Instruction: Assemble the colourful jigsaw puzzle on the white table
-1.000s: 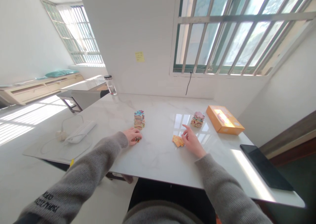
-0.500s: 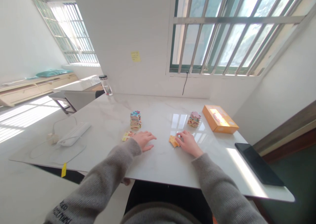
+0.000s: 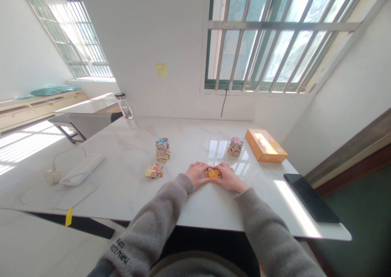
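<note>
Left hand (image 3: pixel 197 174) and right hand (image 3: pixel 228 177) grasp orange puzzle pieces (image 3: pixel 214 174) from opposite sides on the near table (image 3: pixel 210 209), presumably to keep their edges aligned.

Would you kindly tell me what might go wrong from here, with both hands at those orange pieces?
The orange pieces sit between the left hand and right hand; uneven pressure might skew them or make one slip.

The left stack and right stack both have uneven edges, so a knock could topple either.

The loose pile lies near the left sleeve, which might brush it and scatter the pieces.
</note>
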Demonstrator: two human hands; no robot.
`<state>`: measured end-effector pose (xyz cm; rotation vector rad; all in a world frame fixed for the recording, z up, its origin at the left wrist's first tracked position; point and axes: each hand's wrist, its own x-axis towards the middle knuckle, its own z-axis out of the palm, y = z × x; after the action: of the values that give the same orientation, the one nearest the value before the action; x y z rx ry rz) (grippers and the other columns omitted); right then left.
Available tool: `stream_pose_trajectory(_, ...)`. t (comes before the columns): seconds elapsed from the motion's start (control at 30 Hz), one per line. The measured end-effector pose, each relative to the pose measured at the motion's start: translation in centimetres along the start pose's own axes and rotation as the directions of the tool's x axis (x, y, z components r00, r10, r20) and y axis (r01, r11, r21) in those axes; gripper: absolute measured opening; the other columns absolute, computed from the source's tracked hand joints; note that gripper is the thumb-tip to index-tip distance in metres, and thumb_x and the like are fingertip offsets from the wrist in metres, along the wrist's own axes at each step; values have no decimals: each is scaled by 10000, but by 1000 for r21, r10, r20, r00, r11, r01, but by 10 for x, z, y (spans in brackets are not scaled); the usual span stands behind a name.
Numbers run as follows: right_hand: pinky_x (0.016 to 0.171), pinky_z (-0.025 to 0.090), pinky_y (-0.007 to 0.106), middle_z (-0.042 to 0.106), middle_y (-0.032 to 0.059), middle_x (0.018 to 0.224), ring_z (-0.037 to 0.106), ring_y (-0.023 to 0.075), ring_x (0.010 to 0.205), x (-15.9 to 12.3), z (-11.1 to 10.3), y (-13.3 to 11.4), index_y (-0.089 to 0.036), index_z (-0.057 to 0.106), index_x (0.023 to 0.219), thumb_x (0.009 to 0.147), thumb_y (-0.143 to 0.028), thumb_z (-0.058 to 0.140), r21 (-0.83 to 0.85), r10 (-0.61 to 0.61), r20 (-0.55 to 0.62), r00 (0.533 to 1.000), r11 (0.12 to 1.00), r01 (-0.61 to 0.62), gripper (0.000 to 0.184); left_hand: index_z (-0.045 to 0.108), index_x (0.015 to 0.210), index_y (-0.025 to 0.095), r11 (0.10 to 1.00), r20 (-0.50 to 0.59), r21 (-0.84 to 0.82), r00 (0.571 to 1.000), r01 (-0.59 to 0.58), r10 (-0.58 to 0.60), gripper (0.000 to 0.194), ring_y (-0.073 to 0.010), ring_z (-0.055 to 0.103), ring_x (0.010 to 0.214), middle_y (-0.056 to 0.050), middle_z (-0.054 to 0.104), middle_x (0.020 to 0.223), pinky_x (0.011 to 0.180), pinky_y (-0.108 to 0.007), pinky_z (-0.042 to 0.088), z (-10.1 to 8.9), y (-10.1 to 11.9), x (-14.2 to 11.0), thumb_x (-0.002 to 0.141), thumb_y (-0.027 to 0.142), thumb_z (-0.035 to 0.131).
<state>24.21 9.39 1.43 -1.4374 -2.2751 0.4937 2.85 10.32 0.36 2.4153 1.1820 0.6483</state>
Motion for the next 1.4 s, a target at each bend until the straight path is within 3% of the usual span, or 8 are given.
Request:
stream_pose_trajectory(0.23, 793, 477, 327, 685, 29, 988, 625, 195, 855, -1, 0, -9, -230, 538, 1194, 871, -249, 577, 344, -45, 24, 999, 938, 35, 326, 544, 1243, 206, 947, -145, -311, 989, -77, 33, 495, -189, 593, 919, -49, 595, 1022, 853, -339, 512, 7, -8, 1, 767, 121, 653)
stream_pose_trajectory(0.4, 724, 452, 300, 679, 18, 914, 585, 173, 758, 7, 4, -7, -208, 587, 1089, 859, -249, 559, 315, 11, -118, 993, 949, 27, 235, 588, 1118, 202, 925, -255, -377, 965, -40, -63, 336, -158, 586, 826, -16, 587, 886, 818, -327, 534, 6, -13, 4, 795, 109, 592)
stream_pose_trajectory(0.6, 687, 445, 280, 637, -1, 838, 550, 158, 711, 15, 9, -4, -211, 601, 988, 873, -263, 561, 307, 9, -140, 990, 951, 34, 131, 647, 874, 187, 963, -289, -268, 955, -16, -64, 160, -150, 567, 759, -17, 579, 839, 720, -291, 508, -3, -15, 7, 778, 75, 585)
stream_pose_trajectory(0.83, 869, 484, 337, 604, 64, 1011, 597, 199, 948, 20, 15, 4, -244, 716, 1044, 933, -192, 514, 191, -138, -252, 958, 963, 189, 237, 666, 876, 183, 951, -281, -308, 957, -19, -71, 177, -125, 552, 687, -11, 543, 838, 689, -273, 501, -7, -17, 5, 790, 69, 562)
stream_pose_trajectory(0.97, 981, 433, 420, 626, 95, 1197, 567, 242, 1098, 20, 18, 12, -281, 708, 1201, 915, -74, 446, 13, -172, -175, 969, 984, 177, 440, 689, 899, 172, 951, -224, -307, 974, -37, -34, 121, -144, 589, 754, -33, 579, 878, 780, -303, 521, -9, -15, 4, 811, 139, 613)
stream_pose_trajectory(1.1, 979, 404, 449, 603, 101, 1316, 515, 274, 1180, 17, 16, 10, -262, 640, 1326, 814, -1, 440, -78, -157, -84, 984, 985, 151, 608, 702, 869, 175, 969, -203, -244, 979, -34, -17, 105, -167, 587, 816, -44, 598, 878, 815, -314, 520, -9, -16, 4, 818, 142, 616)
stream_pose_trajectory(1.27, 979, 377, 456, 600, 108, 1335, 504, 286, 1181, 13, 9, -1, -230, 621, 1334, 788, -61, 500, -87, -126, -49, 991, 989, 121, 584, 704, 911, 198, 998, -251, -56, 967, 20, -33, 162, -244, 576, 1012, -69, 626, 998, 978, -415, 466, -8, -23, 3, 757, 222, 748)
stream_pose_trajectory(1.4, 970, 368, 453, 622, 95, 1304, 514, 284, 1163, 10, 7, -4, -245, 635, 1266, 841, -148, 553, -64, -132, -58, 990, 990, 128, 443, 683, 951, 214, 992, -208, 49, 973, 113, -101, 219, -281, 563, 1065, -68, 662, 1065, 983, -455, 443, -7, -28, 1, 754, 243, 773)
